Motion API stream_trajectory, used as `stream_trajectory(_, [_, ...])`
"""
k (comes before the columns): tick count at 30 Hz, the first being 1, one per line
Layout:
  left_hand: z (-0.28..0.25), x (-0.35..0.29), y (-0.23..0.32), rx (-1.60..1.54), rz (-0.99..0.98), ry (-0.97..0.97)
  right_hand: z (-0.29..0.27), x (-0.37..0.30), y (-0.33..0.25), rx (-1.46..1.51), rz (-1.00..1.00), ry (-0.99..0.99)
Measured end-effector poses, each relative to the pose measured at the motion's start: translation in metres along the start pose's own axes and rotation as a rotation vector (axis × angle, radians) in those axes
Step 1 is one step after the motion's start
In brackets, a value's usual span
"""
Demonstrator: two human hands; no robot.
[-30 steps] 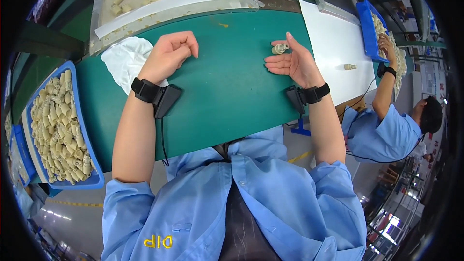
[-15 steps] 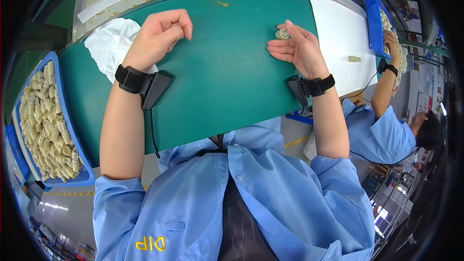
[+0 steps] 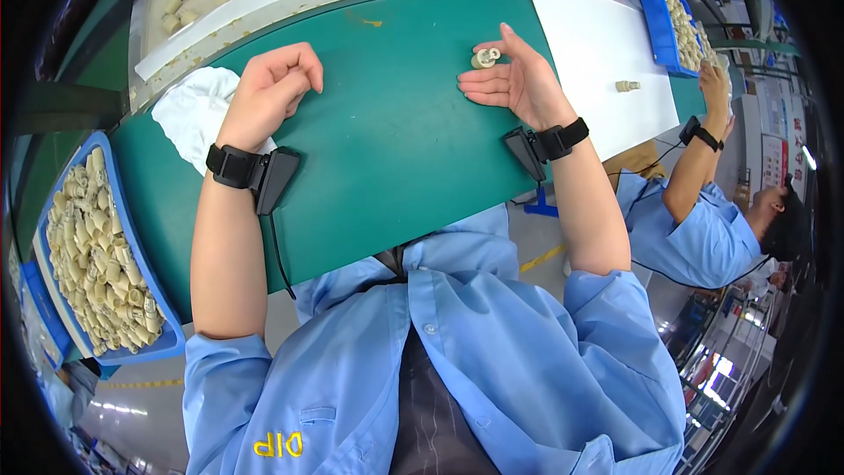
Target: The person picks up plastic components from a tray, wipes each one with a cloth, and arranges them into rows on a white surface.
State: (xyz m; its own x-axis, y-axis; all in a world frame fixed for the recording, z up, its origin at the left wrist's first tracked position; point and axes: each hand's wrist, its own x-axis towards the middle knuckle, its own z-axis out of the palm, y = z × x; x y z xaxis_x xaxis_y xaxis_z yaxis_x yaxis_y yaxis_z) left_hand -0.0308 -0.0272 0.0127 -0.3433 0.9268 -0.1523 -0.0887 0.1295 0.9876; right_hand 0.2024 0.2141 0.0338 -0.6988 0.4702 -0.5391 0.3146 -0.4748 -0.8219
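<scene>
My right hand is turned palm inward over the right part of the green mat. A small cream cylindrical fitting is held at its fingers, one hollow end showing. The thumb points up beyond it, and the lower fingers stretch to the left. Over the left part of the mat, my left hand is loosely curled; whatever it may hold is hidden. A crumpled white cloth lies beside that hand. Each wrist wears a black strap with a small black device.
A blue basket full of cream fittings stands at the left. Behind the mat is a tray with more fittings. White paper at the right bears a single fitting. Beyond it, a co-worker's hand is near a blue bin.
The head view has shifted. The fitting in my right hand now shows its hollow end, and the thumb has lifted off it. My left hand stays curled. The co-worker's hand has come down from the bin.
</scene>
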Motion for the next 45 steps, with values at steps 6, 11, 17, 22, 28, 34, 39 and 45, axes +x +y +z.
stream_trajectory(6, [-0.003, 0.003, 0.006, -0.004, -0.007, -0.008, 0.003, -0.002, 0.004, -0.131, -0.097, 0.067])
stream_trajectory(11, [0.006, 0.006, -0.002, 0.006, 0.02, 0.012, 0.0, -0.01, 0.001, -0.061, -0.046, 0.102])
stream_trajectory(17, [0.005, 0.003, -0.016, 0.026, 0.068, -0.002, -0.006, -0.009, 0.012, 0.017, -0.092, 0.057])
stream_trajectory(22, [0.009, 0.008, -0.013, 0.0, 0.075, 0.013, -0.01, -0.013, 0.006, -0.05, -0.098, 0.065])
stream_trajectory(28, [0.005, 0.007, -0.011, 0.023, 0.092, 0.028, -0.007, -0.011, 0.01, -0.043, -0.145, 0.056])
stream_trajectory(34, [0.003, 0.004, -0.013, -0.022, 0.071, 0.006, -0.007, -0.011, 0.015, 0.021, -0.148, 0.03])
stream_trajectory(39, [0.005, -0.001, -0.008, -0.02, 0.039, 0.063, 0.027, -0.066, -0.008, 0.32, -0.239, -0.149])
stream_trajectory(45, [0.007, 0.005, -0.001, -0.047, 0.013, 0.019, 0.071, -0.14, -0.049, 0.259, -0.411, -0.315])
